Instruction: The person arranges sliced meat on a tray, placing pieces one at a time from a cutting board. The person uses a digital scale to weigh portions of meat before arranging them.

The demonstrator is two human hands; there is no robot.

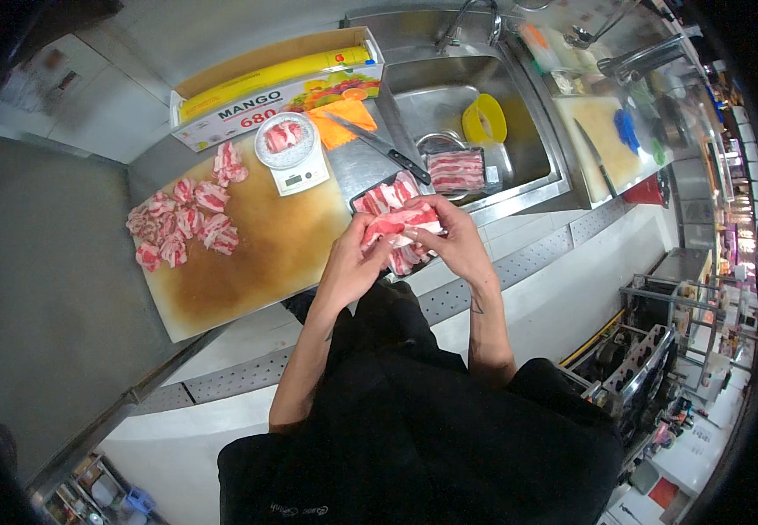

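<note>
From where I stand, the person has a folded slice of meat point(401, 223) between both hands — left hand point(354, 267) and right hand point(464, 248) pinching it above a dark tray point(355, 204) of more slices. To the left, small bundles of meat point(188, 219) crowd the far corner of a stained cutting board point(265, 262). A white scale point(301, 178) stands on that board, one bundle in the round dish point(287, 161) on top. Behind it is a long box point(208, 133) with a yellow roll point(274, 81) inside; a knife point(383, 147) lies partly on an orange cloth point(337, 133) — and the sink point(414, 87) beyond holds a yellow tub point(482, 121)
</note>
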